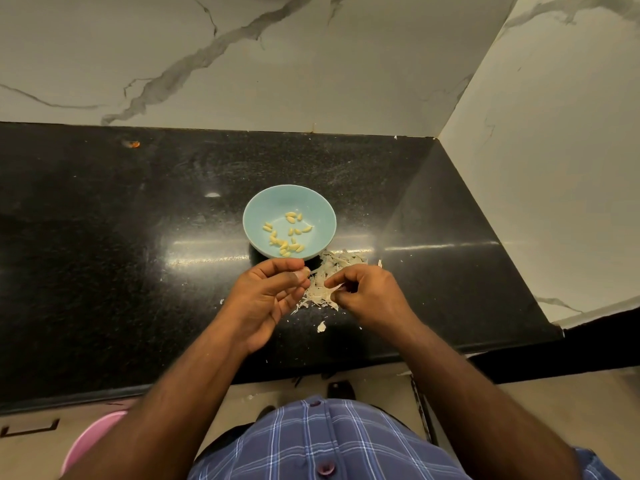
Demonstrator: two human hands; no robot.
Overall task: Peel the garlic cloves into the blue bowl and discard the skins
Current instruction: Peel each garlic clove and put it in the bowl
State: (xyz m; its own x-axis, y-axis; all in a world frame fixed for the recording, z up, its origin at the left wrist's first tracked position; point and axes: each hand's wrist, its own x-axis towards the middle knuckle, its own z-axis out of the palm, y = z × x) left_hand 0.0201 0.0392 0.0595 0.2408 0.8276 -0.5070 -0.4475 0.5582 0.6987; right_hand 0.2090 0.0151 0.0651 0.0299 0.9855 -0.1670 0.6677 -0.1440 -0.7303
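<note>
Fingers just beside blue bowl, over skins

My left hand pinches something small between thumb and forefinger, too hidden to name, just in front of the blue bowl. My right hand pinches a strip of skin above the heap of garlic skins, which lies on the black counter touching the bowl's near right side. Peeled cloves lie scattered in the bowl. One loose scrap of skin lies nearer the counter's front edge. Below that edge a pink tub shows at my left, beside my checked shirt.
</note>
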